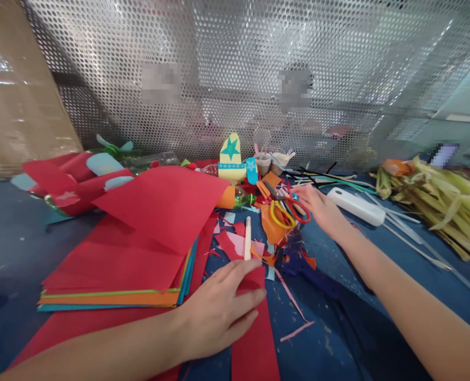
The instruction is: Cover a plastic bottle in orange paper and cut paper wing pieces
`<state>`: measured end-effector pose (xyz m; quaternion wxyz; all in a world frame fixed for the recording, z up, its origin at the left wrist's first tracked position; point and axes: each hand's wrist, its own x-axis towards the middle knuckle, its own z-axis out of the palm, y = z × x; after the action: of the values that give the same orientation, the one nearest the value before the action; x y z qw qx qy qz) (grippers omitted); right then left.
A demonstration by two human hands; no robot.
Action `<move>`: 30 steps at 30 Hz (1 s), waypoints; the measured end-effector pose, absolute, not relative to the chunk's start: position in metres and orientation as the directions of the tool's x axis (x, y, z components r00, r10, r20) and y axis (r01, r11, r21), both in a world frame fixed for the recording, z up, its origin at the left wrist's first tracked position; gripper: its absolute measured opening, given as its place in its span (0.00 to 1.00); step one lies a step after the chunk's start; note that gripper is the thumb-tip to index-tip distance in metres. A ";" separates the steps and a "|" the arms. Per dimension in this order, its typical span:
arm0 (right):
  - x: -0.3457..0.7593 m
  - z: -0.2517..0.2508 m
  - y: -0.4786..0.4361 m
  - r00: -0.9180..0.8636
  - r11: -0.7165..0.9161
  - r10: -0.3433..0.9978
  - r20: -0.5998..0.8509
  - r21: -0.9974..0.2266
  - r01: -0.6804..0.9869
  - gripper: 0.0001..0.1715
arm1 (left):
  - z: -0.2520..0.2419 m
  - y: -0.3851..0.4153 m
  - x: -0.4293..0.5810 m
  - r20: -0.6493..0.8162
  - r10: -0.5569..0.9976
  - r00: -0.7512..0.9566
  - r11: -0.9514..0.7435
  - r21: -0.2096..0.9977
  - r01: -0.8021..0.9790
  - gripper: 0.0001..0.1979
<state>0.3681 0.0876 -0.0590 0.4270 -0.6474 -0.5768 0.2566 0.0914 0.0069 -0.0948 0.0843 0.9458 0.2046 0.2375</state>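
My left hand lies over a long red paper strip, its fingers slightly spread and bent. A pale, slim stick like a pen points away from its index finger; whether the hidden thumb touches it, I cannot tell. My right hand reaches to the scraps, fingers stretched out beside red-handled scissors; contact is unclear. Left of these lie yellow-handled scissors. Orange paper and pink scraps lie around them. A dark purple glue gun rests between my arms.
Stacked coloured sheets lie left, red on top. Behind stand a bottle model with a yellow fin and red paper-covered bottles. A white power strip and dry corn husks lie right. A perforated metal screen closes the back.
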 end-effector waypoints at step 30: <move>0.305 -0.058 0.035 -0.467 0.543 0.839 0.280 -0.360 0.759 0.16 | -0.095 -0.007 0.095 0.578 0.029 0.815 -0.997 0.073 -0.017 0.22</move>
<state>0.3045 0.0351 -0.0578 0.2153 -0.4691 -0.8515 0.0927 0.0953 -0.0075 -0.0953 0.0375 0.9520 0.0031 0.3038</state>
